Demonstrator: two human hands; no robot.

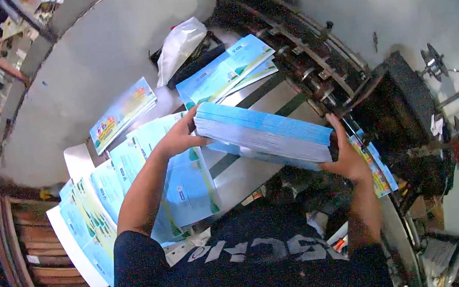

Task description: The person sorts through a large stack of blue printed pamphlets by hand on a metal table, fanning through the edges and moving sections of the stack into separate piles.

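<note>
A thick stack of blue-and-white booklets point(263, 134) is held up in front of my body, its many edges facing me. My left hand point(180, 137) grips the stack's left end, thumb and fingers on either side. The opposite end is clasped by my right hand point(349, 157), close to the dark machine. Under and left of the stack, blue printed sheets point(186, 193) lie spread over the metal table point(227, 170). Behind it rest more blue booklets point(225, 69).
A dark machine with rollers and rods point(312, 67) stands at the back right. A white plastic bag point(181, 47) sits behind the table. Another booklet pile point(123, 114) lies at the left back. Brown stacked boards point(52, 259) fill the lower left. Colourful booklets point(378, 166) lie beside my right hand.
</note>
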